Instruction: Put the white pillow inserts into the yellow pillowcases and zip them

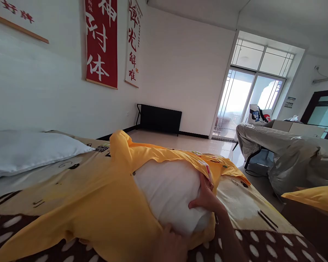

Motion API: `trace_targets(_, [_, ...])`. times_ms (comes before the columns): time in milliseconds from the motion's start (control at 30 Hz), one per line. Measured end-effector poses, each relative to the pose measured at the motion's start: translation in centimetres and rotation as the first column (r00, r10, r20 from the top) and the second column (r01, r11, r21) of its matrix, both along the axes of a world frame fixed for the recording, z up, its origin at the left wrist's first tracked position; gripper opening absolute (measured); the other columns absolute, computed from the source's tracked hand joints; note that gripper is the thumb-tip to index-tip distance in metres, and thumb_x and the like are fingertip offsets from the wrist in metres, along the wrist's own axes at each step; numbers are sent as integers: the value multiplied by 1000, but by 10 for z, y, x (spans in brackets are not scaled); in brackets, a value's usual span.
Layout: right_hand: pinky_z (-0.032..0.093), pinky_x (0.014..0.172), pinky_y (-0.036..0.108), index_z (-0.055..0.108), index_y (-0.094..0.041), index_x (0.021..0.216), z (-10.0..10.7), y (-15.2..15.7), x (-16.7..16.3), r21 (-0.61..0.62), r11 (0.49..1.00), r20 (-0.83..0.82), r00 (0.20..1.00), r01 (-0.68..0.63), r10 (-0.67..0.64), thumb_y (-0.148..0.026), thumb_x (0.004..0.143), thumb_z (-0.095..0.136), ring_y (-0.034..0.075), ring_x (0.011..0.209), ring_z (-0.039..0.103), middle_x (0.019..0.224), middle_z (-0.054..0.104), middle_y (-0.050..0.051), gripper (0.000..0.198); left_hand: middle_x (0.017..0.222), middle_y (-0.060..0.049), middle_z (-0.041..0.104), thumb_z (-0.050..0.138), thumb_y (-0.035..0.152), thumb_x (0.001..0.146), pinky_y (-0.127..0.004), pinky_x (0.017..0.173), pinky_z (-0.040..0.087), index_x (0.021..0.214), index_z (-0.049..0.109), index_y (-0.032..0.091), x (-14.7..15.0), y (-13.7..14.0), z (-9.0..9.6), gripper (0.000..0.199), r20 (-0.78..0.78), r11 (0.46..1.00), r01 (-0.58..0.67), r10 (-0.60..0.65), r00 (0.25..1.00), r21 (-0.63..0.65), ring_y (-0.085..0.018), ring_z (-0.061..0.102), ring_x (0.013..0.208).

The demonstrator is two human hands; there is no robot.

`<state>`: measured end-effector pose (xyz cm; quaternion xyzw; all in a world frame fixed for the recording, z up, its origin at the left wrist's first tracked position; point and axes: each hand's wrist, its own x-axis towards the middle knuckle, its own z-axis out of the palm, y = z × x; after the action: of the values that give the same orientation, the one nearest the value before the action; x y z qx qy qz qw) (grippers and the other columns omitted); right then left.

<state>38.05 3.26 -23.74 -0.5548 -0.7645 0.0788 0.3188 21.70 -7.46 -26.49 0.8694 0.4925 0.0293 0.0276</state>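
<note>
A yellow cloth cover [98,203] lies spread on the bed with its mouth wide apart. Inside the opening a white pillow insert [166,193] shows, bulging and creased. My right hand [207,198] reaches in from the right and grips the insert, its thumb on the white surface and its fingers at the cover's far edge, partly hidden there. At the lower edge of the opening my left hand [171,244] is closed with bent fingers on the yellow cloth, touching the insert. Its lower part is dim and cut off by the frame.
Under the cover is a patterned bedspread [243,207] with brown, white-dotted bands. A white pillow [38,151] lies at left. At right, a yellow cushion [317,196] rests on a dark box. Behind stand a plastic-draped table [278,138] and a folded black table [160,119].
</note>
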Motion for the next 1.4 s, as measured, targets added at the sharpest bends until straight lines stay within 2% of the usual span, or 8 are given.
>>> trace_targets(167, [11,112,53,1,-22,149,2,-5,-23,110,994,114,993,20,-32,-45,42,82,34,142,1,154,9,15,136,79,-9,66,52,25,82,-37,71,36,87,63,17,22,4,-23,14,150,926,194,-252,956,324,-24,58,76])
trace_targets(333, [13,111,54,10,-29,149,8,-13,-27,67,998,189,982,10,-22,-47,46,81,34,142,3,156,6,9,126,75,-4,58,41,14,84,-36,76,31,78,53,19,-5,-6,23,14,393,798,81,-379,837,597,-19,50,75])
trace_targets(533, [26,107,44,39,-25,138,19,-12,12,-2,999,105,994,-39,39,-47,74,62,26,135,31,142,42,9,71,63,-1,55,41,22,88,-39,81,25,64,51,17,-84,21,85,27,346,807,-115,-117,931,579,-18,51,72])
trace_targets(667, [37,95,39,60,-22,110,21,-4,31,-9,999,25,999,-34,34,-47,87,43,23,110,55,115,63,7,38,76,-2,63,39,27,88,-38,82,26,69,58,18,-139,62,72,28,402,810,-288,71,913,512,-19,56,82])
trace_targets(833, [39,79,29,64,-19,73,19,-9,25,-24,997,67,995,-72,74,-50,84,48,17,77,58,76,65,-1,36,88,-5,66,34,29,89,-36,82,30,79,59,19,-171,93,42,28,475,794,-396,156,866,462,-21,56,90])
trace_targets(1067, [41,69,22,71,-22,84,-3,-11,12,-159,985,313,942,-70,118,-52,88,42,15,78,62,85,71,1,41,94,-9,66,31,26,89,-39,80,33,84,61,18,-170,105,42,32,354,818,-324,160,922,475,-24,58,93])
trace_targets(1200, [43,75,28,72,-18,84,14,-14,26,-139,989,449,893,40,27,-64,88,35,20,81,64,86,72,8,59,82,-8,67,38,33,86,-42,82,32,72,61,18,-173,119,79,31,160,847,-122,45,986,517,-26,59,87])
trace_targets(1400, [40,85,34,72,-18,84,112,-21,44,77,993,523,844,87,-115,-56,94,24,23,89,63,92,71,11,62,53,-10,60,32,35,87,-44,84,31,49,54,16,-169,107,210,48,41,761,-55,38,998,647,-18,47,53])
